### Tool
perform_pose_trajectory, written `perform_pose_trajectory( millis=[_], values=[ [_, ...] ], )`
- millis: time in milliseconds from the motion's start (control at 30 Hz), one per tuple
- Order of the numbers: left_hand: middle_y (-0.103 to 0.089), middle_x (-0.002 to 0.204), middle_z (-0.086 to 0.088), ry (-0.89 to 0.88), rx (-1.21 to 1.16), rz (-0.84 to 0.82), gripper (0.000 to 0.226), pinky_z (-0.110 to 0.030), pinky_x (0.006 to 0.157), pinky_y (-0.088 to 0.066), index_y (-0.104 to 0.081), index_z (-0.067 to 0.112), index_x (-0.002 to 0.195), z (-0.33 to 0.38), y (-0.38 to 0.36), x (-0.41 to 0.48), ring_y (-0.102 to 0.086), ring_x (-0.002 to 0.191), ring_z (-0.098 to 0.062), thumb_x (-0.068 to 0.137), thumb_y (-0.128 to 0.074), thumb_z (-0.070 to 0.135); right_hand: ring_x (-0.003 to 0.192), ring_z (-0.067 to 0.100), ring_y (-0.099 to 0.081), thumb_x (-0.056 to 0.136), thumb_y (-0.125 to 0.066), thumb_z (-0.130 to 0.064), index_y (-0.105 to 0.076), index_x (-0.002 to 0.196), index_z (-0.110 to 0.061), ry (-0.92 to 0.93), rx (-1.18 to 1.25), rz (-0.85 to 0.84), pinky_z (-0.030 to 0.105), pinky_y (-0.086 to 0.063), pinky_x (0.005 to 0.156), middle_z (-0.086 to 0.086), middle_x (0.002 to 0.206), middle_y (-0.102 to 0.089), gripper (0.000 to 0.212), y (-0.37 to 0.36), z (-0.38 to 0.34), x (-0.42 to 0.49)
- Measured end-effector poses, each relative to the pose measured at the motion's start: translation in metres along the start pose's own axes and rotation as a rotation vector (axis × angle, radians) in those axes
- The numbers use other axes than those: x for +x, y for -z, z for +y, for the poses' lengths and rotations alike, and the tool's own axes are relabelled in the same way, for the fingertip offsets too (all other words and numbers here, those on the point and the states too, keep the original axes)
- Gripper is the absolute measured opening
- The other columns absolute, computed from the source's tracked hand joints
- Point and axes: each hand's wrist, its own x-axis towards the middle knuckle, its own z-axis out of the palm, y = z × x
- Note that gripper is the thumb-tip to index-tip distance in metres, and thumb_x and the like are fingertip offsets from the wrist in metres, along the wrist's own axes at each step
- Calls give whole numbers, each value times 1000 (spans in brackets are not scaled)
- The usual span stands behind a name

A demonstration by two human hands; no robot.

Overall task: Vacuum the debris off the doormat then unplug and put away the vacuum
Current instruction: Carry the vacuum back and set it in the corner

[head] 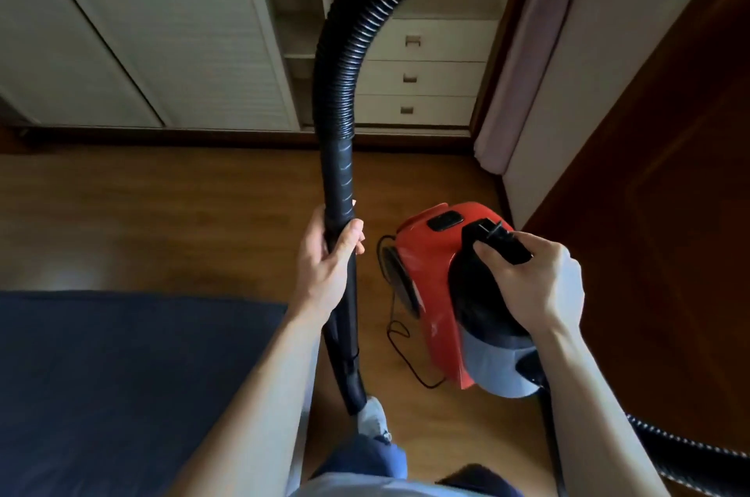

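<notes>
left hand [324, 265] gripping hose wand [340, 188], right hand [531, 285] holding red vacuum [430, 285] (by handle)

Dim room, soft glare on floor [73, 273], wide-angle edge bending

No readable text, label or brand anywhere.

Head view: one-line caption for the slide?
Left hand grips the black hose wand while right hand holds the red vacuum by its handle.
</notes>
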Motion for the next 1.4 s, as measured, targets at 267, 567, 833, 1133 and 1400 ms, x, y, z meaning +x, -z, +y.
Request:
perform_pose_trajectory(
  millis=[267,567,833,1133,1400],
  values=[
    [-64,83,3,25,-8,-9,23,-19,78,-53,-60,29,121,-21,21,97,-62,74,-11,101,-59,19,73,22,-69,80,-78,-57,-67,76,-44,0,45,22,40,-59,68,-17,68,-64,17,-53,-52,82],
    [-64,85,6,67,74,59,23,-19,82,-54,-58,31,123,-55,32,217,-63,79,-12,101,-58,25,71,19,-63,79,-78,-57,-77,93,-37,47,81,-29,34,-53,68,-23,67,-59,24,-121,-93,203],
    [-66,88,9,85,111,220,34,-18,84,-52,-56,26,131,-86,27,353,-65,83,-11,99,-59,38,67,18,-60,80,-78,-57,-72,83,-39,163,68,-158,26,-45,60,-21,68,-59,19,-191,-155,362],
    [-65,87,5,93,117,503,39,-24,81,-55,-57,17,130,-94,47,449,-66,83,-16,97,-60,37,56,10,-50,82,-78,-57,-75,89,-30,341,19,-289,22,-40,56,-22,63,-51,28,-276,-234,484],
    [-63,83,2,37,249,646,19,-18,71,-54,-58,25,116,-87,106,470,-63,74,-11,99,-56,33,73,27,-69,88,-73,-56,-68,81,-28,442,36,-447,42,-61,69,-6,73,-67,30,-353,-298,501]
  ],
)
